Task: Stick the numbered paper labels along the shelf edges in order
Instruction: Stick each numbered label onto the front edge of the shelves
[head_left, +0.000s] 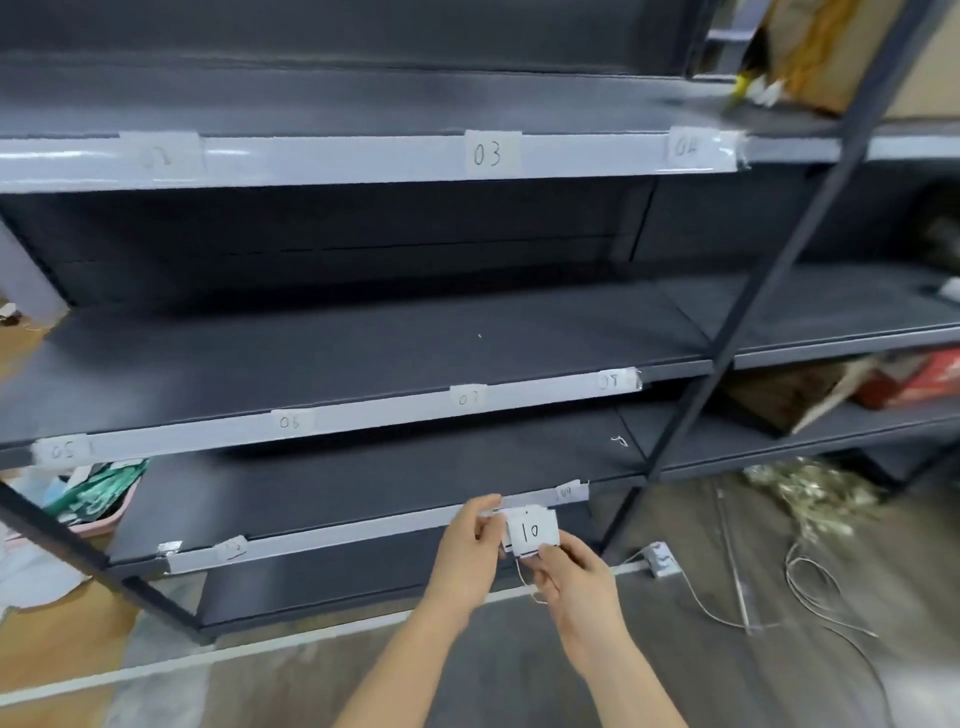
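Right hand (571, 577) and left hand (470, 540) are pinching the label stack (532, 531); a loosening pinch could scatter the order.

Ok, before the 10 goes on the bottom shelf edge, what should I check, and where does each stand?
1. Top card reads 10: the 10 label, ok.
2. Grip: the right hand holds it from below, the left hand pinches its left edge, ok.
3. Whether the neighbouring label on the bottom shelf edge reads 09: cannot tell, blurred.
4. Bare strip left of the hands: ok.
5. Number on the far-left label: cannot tell.
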